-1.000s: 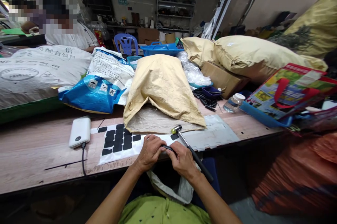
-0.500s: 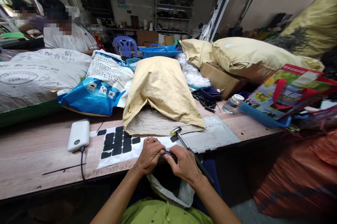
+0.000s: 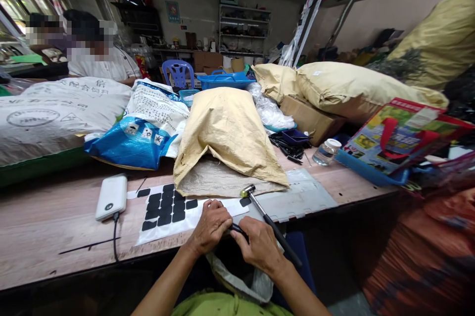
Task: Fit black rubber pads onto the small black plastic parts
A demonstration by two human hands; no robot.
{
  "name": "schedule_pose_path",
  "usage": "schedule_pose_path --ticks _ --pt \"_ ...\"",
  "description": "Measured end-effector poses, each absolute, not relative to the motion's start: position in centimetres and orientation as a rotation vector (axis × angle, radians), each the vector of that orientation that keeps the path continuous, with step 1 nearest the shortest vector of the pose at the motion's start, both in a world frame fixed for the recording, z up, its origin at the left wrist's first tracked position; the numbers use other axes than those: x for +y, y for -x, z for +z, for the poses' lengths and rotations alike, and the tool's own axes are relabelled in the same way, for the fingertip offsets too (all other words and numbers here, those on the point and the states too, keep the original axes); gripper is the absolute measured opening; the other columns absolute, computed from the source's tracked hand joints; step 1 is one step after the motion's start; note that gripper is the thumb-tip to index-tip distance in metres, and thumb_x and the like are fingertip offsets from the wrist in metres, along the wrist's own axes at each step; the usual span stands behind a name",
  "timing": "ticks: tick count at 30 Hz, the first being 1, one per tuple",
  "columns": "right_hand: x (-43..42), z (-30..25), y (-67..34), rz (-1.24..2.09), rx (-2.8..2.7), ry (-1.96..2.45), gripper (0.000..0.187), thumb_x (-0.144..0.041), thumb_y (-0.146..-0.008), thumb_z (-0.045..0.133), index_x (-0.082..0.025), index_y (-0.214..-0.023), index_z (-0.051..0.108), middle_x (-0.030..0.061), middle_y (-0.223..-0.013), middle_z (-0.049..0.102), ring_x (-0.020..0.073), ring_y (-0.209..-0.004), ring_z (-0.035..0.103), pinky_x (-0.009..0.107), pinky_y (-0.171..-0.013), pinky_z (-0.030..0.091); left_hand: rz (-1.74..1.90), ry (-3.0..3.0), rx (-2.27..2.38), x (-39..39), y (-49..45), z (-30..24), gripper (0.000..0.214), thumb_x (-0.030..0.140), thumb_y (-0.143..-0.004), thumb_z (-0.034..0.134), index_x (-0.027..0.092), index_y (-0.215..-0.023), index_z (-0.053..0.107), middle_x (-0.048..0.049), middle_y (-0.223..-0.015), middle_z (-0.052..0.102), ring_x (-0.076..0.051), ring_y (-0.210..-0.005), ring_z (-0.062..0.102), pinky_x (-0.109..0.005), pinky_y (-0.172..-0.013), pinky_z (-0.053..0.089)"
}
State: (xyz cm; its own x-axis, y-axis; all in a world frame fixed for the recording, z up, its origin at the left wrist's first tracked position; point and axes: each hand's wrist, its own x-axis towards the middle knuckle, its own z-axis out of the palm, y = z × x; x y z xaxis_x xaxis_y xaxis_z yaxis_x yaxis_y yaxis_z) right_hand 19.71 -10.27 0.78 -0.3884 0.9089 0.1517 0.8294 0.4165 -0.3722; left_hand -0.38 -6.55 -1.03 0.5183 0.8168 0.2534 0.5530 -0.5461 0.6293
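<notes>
My left hand [image 3: 210,227] and my right hand [image 3: 261,247] meet at the near edge of the wooden table [image 3: 48,227], both closed on a small black strip [image 3: 236,229] held between them. Just left of my left hand lies a white backing sheet [image 3: 148,229] carrying several black square pads [image 3: 166,205]. A small hammer [image 3: 266,219] with a metal head and black handle lies beside my right hand, its handle running past my wrist over the table edge. A tan woven sack [image 3: 230,133] lies right behind the hands.
A white power bank [image 3: 112,197] with a cable lies to the left. Big printed sacks [image 3: 55,108] fill the back left, tan sacks [image 3: 356,86] and a cardboard box the back right. A small jar [image 3: 325,152], black clips and a colourful bag [image 3: 401,133] sit right. Other people sit beyond.
The view has tilted slightly, so everything sits a little lower in the frame. My hands stay together on the black strip, working it in small moves.
</notes>
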Motion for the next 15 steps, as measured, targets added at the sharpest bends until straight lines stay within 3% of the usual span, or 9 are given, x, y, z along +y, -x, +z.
schedule_pose_path --ticks 5,10,15 --pt "-12.1 2.8 -22.3 0.563 -2.53 1.652 0.031 -0.045 -0.093 0.059 -0.021 -0.077 0.067 0.0041 -0.077 0.071 0.0191 -0.073 0.066 0.028 -0.063 0.034 0.912 -2.201 1.213 -6.7 0.3 -1.0 0.037 0.039 -0.105 0.038 0.023 -0.091 0.068 -0.0024 -0.087 0.066 -0.022 -0.095 0.051 -0.042 -0.093 0.032" --pt "-13.3 1.2 -21.9 0.664 -2.688 1.994 0.026 -0.037 -0.087 0.065 -0.015 -0.093 0.078 0.0181 -0.097 0.077 0.0335 -0.097 0.072 0.037 -0.081 0.049 0.922 -2.222 1.301 -6.7 -0.1 -1.1 0.033 0.036 -0.103 0.047 0.021 -0.081 0.066 -0.0026 -0.081 0.064 -0.022 -0.092 0.051 -0.042 -0.091 0.034" --pt "-13.2 -2.9 -19.0 0.722 -2.796 2.137 0.029 -0.027 -0.083 0.067 -0.011 -0.104 0.079 0.0233 -0.104 0.076 0.0352 -0.104 0.072 0.04 -0.088 0.054 0.928 -2.247 1.347 -6.5 -0.1 -1.3 0.034 0.033 -0.101 0.05 0.019 -0.073 0.062 -0.0023 -0.078 0.062 -0.021 -0.09 0.05 -0.041 -0.09 0.034"
